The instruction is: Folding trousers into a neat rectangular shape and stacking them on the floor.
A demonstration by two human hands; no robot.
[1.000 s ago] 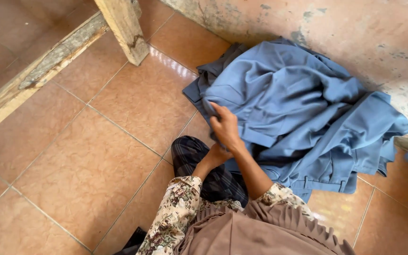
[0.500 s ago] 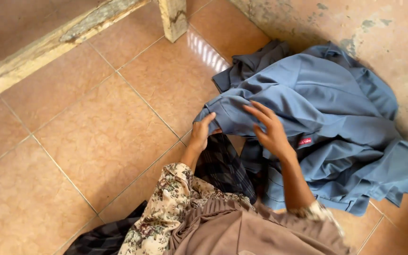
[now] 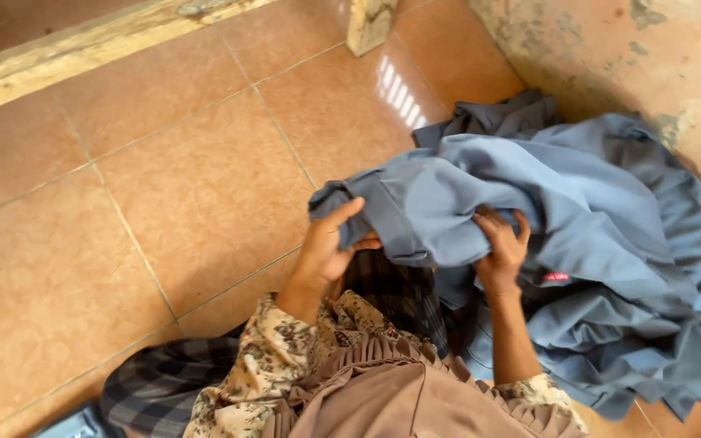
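We see the left hand [image 3: 328, 250] and right hand [image 3: 503, 250] – both curled closed on the blue-grey garment [image 3: 529, 186] – bunched mid-frame, trailing toward the right.

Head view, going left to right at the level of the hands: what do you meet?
Orange-brown tiled floor → left hand gripping the cloth's edge → right hand clutching the folds → small red tag → crumpled grey-blue fabric garment.
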